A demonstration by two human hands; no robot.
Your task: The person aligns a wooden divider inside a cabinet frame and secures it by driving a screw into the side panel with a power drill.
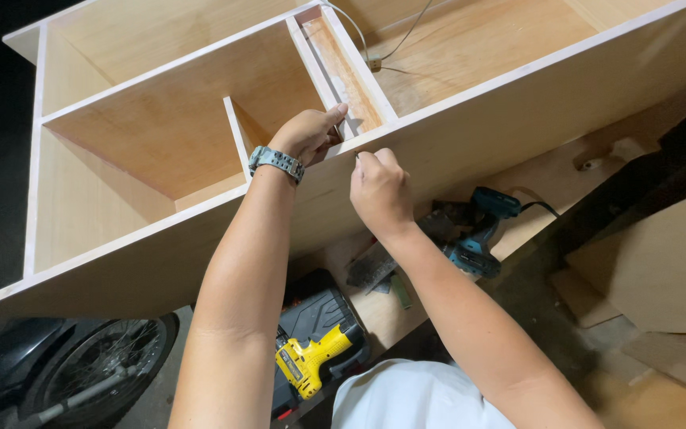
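A large plywood cabinet (160, 238) with several open compartments lies in front of me, its front edge facing me. My left hand (307, 133), with a grey watch on the wrist, reaches over that edge and grips the end of an inner divider panel (341, 75). My right hand (380, 189) is pinched shut at the cabinet's front edge, holding something small against the wood; I cannot make out what it is.
A yellow and black drill (314, 357) lies below the cabinet, and a teal power tool (478, 230) rests on the workbench to the right. A motorcycle wheel (109, 357) is at lower left. Plywood sheets (660, 270) lean at right. A cable (375, 48) lies in a far compartment.
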